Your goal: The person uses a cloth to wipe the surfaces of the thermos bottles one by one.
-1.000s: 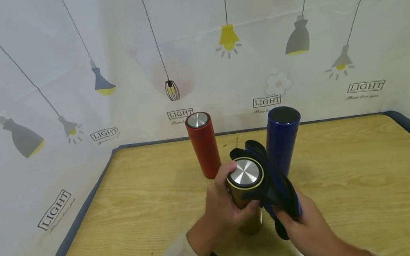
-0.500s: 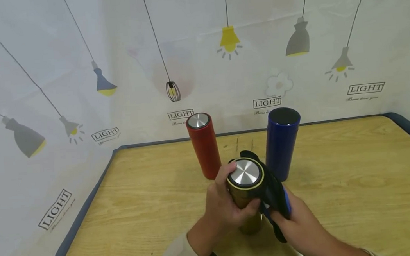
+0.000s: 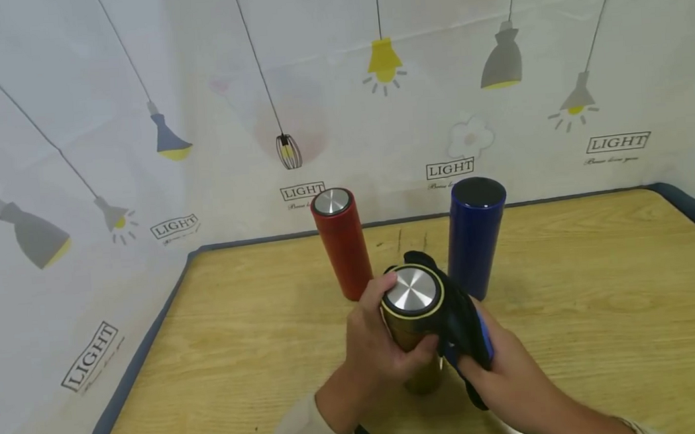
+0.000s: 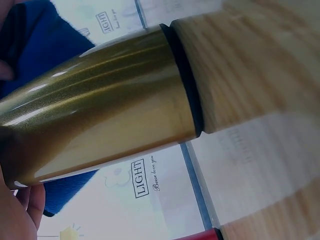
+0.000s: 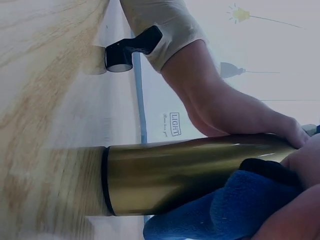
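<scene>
Head | left hand (image 3: 378, 353) curled round glossy gold cylinder (image 5: 160, 172) | right hand (image 3: 508, 376) gripping plush blue cloth (image 5: 200, 215)

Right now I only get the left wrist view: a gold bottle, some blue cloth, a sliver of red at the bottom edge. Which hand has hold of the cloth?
Observer: The right hand; the head view shows its grip on the cloth.
Operator: Oh, nice! And is that red thing the only one back there?
Observer: No, a blue bottle stands beyond the gold bottle, to the right of the red bottle.
</scene>
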